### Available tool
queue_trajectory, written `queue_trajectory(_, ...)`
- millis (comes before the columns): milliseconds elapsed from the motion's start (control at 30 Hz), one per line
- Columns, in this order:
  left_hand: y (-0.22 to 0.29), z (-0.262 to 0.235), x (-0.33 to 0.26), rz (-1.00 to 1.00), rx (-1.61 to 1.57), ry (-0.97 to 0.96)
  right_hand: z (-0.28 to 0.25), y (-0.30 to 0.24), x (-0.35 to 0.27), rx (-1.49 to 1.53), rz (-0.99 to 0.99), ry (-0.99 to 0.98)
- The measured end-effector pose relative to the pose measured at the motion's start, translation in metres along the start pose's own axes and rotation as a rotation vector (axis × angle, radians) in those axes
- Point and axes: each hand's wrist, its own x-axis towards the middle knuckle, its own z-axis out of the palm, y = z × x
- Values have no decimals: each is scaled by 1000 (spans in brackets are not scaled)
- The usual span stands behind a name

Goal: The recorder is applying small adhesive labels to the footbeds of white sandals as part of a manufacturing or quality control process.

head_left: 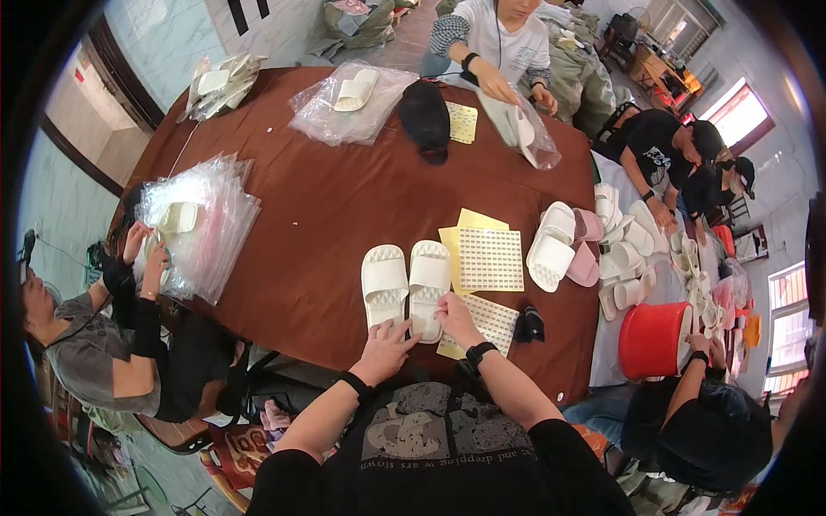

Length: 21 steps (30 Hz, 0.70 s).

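Observation:
A pair of cream slippers with a quilted footbed lies side by side at the table's near edge, heels toward me: the left slipper [385, 277] and the right slipper [429, 273]. My left hand [385, 351] rests with spread fingers across the heel of the left slipper, its thumb side reaching the right one. Over the heel part of the right slipper, my right hand [460, 322] has its fingertips pressed together; anything small between them is hidden. Right beside the slippers lie yellow-backed sticker sheets [490, 260], partly under my right wrist.
A black bundled item [529, 325] sits beside the sheets. Farther right are a cream pair [551, 245], pink slippers [585, 249], more slippers and a red bucket [656, 340]. Clear plastic bags [202, 228] lie left. Co-workers surround the brown table [301, 189]; one across handles a bagged slipper.

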Motion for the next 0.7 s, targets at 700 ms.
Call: queue_trajectory(700, -3, 1, 5, 47, 48, 77, -6, 2, 6, -80, -1, -25)
